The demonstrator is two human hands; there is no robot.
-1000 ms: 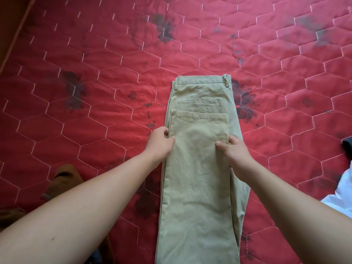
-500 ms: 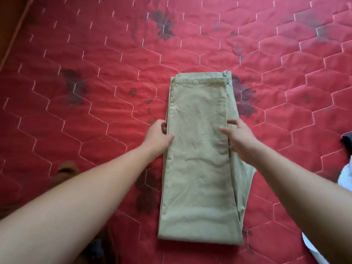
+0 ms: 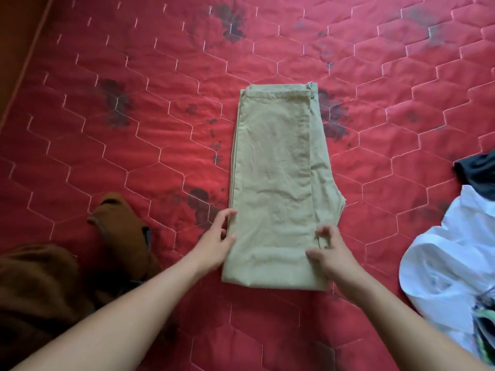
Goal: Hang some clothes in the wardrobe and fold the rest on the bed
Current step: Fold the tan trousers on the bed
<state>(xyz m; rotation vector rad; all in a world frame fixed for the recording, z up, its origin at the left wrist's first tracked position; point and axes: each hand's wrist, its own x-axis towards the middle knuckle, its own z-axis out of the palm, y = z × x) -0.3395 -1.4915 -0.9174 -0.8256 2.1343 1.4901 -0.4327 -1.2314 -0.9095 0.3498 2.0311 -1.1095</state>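
Note:
Khaki trousers point(image 3: 273, 183) lie folded in half lengthwise and end to end on the red quilted bed point(image 3: 134, 145), with the waistband far from me and the fold near me. My left hand point(image 3: 217, 242) holds the left edge near the fold, thumb on top of the cloth. On the opposite side, my right hand point(image 3: 330, 253) pinches the right edge near the fold, thumb on top and fingers curled at the side layers.
A brown garment point(image 3: 53, 269) is heaped at the near left. A white garment point(image 3: 450, 269) and a dark one point(image 3: 479, 170) lie at the right edge. A wooden strip point(image 3: 18, 49) borders the bed at the far left.
The leg ends were laid up to the waistband. Both hands then slid from the middle of the trousers back to the near fold and took hold of its side edges.

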